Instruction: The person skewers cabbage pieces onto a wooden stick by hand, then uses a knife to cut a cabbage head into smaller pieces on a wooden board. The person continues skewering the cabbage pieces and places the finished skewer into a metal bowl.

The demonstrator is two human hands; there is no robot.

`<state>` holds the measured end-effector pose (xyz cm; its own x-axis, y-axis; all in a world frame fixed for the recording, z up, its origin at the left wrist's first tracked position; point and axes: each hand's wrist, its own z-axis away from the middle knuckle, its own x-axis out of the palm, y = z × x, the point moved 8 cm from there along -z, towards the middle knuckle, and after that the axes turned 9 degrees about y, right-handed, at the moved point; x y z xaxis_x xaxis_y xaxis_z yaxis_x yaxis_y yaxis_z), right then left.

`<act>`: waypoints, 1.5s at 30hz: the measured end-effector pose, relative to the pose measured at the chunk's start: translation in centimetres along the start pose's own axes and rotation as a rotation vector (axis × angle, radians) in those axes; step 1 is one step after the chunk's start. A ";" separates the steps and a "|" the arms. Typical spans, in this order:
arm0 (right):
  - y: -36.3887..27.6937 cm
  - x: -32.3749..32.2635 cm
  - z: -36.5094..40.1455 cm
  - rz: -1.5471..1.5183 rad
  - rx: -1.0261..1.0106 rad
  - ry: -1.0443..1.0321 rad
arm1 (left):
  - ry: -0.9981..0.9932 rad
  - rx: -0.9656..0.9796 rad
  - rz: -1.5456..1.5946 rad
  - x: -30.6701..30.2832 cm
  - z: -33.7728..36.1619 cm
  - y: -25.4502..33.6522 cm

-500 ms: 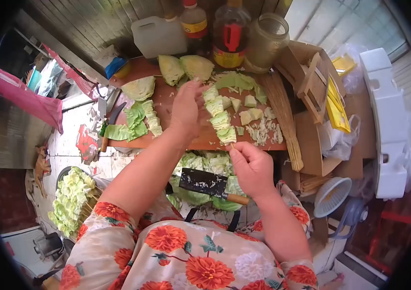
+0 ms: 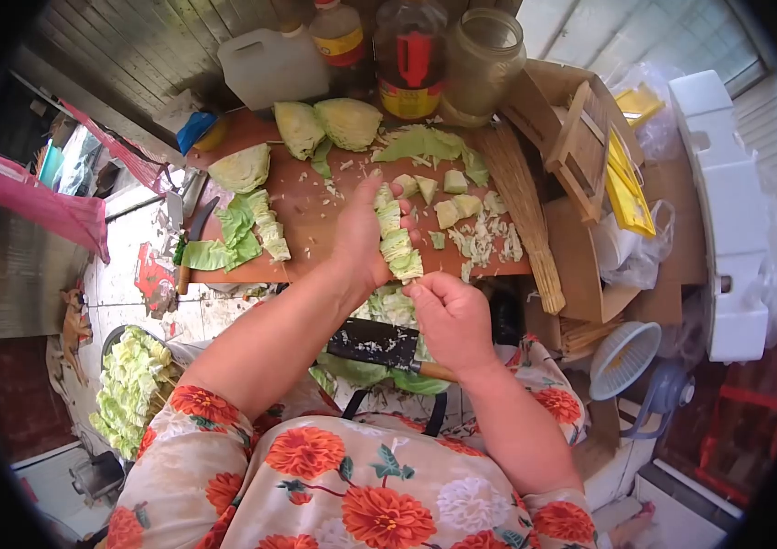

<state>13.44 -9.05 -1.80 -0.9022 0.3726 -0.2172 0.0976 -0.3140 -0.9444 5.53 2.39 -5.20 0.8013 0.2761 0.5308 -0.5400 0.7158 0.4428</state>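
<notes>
A skewer of cabbage pieces [image 2: 396, 245] is held between my hands over the front of the red-brown board [image 2: 315, 206]. My right hand [image 2: 448, 316] pinches its lower end, where the stick is mostly hidden. Along its left side lies my left hand [image 2: 365, 233], palm against the cabbage, fingers partly behind it. Another row of cabbage pieces [image 2: 269, 227] lies at the board's left beside loose leaves [image 2: 235, 233]. Cabbage wedges [image 2: 349, 123] sit at the back. Small chunks and shreds [image 2: 475, 240] are on the right. A cleaver [image 2: 375, 344] rests below my hands over more cabbage.
Bottles [image 2: 411, 64], a white jug [image 2: 274, 69] and a glass jar [image 2: 486, 69] stand behind the board. A curved knife [image 2: 201, 220] lies left. Right are a stick bundle [image 2: 521, 210] and a cardboard box [image 2: 580, 261]. Finished-looking cabbage skewers [image 2: 132, 389] stand lower left.
My left hand has come against the skewered cabbage, which it was apart from before. The skewer and my right hand have shifted slightly left, and the whole view has shifted.
</notes>
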 end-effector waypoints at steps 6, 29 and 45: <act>0.6 -0.8 -0.6 -0.233 0.266 -0.035 | -0.071 -0.115 -0.011 1.0 -1.5 -1.8; -0.5 -5.8 -2.7 -0.286 0.219 0.065 | 0.038 0.440 -1.765 0.2 -10.5 1.0; -0.4 -3.1 -1.5 -0.202 0.252 -0.076 | -0.142 0.201 -0.421 0.5 -6.1 5.7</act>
<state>16.85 -8.81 -1.14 -0.9227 0.3856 -0.0037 -0.1846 -0.4501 -0.8737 4.42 10.49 -6.82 0.9254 -0.1113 0.3624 -0.2264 0.6044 0.7638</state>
